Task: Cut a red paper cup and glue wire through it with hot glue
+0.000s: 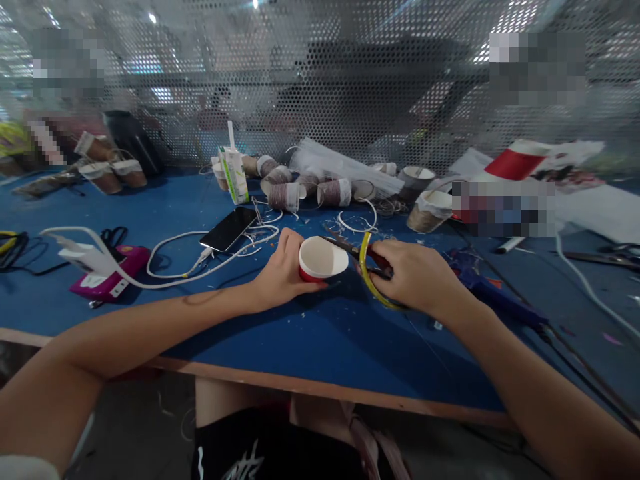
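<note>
Paper cup point(324, 259), red outside and white inside, is positioned over the blue tabletop point(310, 347), with its open mouth facing the wearer. Left hand point(281, 270) grips the cup wall from the cup's left side, fingers curled around it. Right hand point(407, 272), to the right of the cup, holds yellow-handled scissors point(367, 267), fingers wrapped about the handles; the blades point toward the cup rim. Blade contact with the rim cannot be determined. Surrounding items, relative to the cup: smartphone point(229, 229) with white cable point(205, 254) attached, left and behind; magenta power strip point(100, 288), farther left; drink carton point(234, 175), behind and left; thread-wrapped cups point(284, 197), behind; blue glue gun point(500, 298), right, beyond the right hand.
</note>
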`<state>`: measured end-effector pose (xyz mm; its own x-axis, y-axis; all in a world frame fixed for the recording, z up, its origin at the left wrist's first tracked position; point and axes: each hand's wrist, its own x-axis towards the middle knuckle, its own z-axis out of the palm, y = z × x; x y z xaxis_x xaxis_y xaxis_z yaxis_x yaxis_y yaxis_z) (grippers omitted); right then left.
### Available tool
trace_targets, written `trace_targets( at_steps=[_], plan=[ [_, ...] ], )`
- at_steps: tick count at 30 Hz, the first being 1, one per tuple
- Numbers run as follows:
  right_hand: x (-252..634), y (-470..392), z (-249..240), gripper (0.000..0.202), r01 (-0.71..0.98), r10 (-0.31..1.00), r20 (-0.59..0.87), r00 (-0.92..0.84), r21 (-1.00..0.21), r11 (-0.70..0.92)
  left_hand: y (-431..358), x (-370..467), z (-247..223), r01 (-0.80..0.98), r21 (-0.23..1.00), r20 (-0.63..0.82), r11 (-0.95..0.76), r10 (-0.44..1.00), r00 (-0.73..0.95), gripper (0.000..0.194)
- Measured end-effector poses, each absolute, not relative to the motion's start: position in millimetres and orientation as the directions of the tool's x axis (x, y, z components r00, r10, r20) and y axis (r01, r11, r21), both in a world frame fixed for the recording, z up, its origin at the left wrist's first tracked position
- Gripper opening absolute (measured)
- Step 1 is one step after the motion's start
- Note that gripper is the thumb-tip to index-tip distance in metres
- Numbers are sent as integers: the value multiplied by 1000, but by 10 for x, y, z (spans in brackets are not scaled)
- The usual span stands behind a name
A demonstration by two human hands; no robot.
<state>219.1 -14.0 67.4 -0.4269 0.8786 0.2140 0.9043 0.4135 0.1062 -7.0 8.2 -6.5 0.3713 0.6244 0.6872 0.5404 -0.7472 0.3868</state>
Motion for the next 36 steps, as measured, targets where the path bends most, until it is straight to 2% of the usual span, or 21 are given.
trace_targets(
  at_steps=[10,19,28,36],
  plan=[
    [2179,-135,670,31,871,861,166,-480,-27,491,81,-62,-68,569,305,743,-764,564,359,65],
    [2167,-103,619,32,879,868,151,-473,9,477,85,-71,-63,571,328,707,-753,597,381,64],
    [2211,-65,577,41,848,830,188,-526,39,528,96,-70,-71,552,378,685,-743,626,373,63],
    [2253,-51,535,35,823,800,206,-564,55,566,123,-85,-82,512,403,682,-759,622,385,61]
  ],
)
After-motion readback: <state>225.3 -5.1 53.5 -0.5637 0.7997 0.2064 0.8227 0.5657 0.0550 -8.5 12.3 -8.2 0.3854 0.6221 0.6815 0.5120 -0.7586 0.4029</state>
